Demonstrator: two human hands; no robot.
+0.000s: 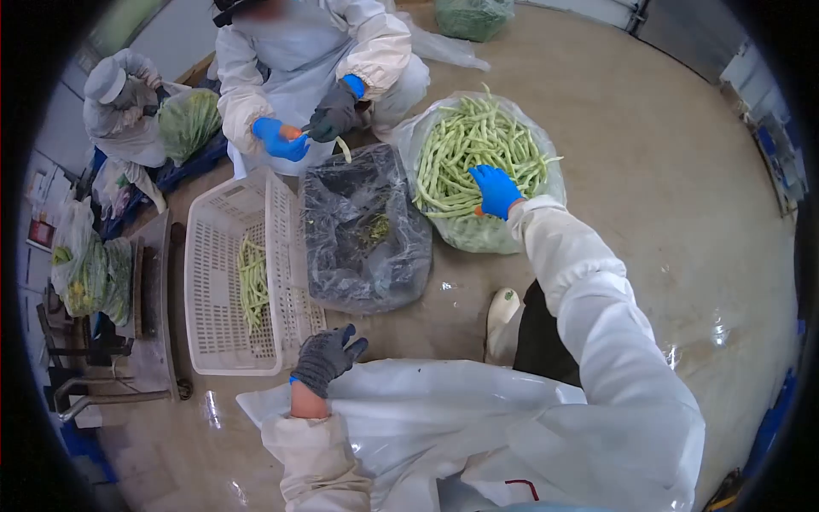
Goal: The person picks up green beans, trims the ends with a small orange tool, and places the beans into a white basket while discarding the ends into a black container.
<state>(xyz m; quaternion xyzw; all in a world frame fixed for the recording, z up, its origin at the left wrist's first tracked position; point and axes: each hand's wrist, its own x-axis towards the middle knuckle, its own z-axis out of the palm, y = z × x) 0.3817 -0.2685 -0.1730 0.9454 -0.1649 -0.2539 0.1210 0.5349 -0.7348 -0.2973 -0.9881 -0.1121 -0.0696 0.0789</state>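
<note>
My right hand, in a blue glove, rests over the pale green beans heaped in a clear plastic bag. Its fingers are apart, with no bean visibly gripped. My left hand, in a dark grey glove, hangs near the front corner of a white plastic crate; thumb and finger are spread and nothing shows in them. Some beans lie inside that crate. Between crate and bag stands a bin lined with dark translucent plastic, with small green trimmings in it.
Across from me a co-worker holds a bean piece between a blue-gloved and a grey-gloved hand. Another person sits at the far left by a bag of green vegetables. A metal cart stands left of the crate.
</note>
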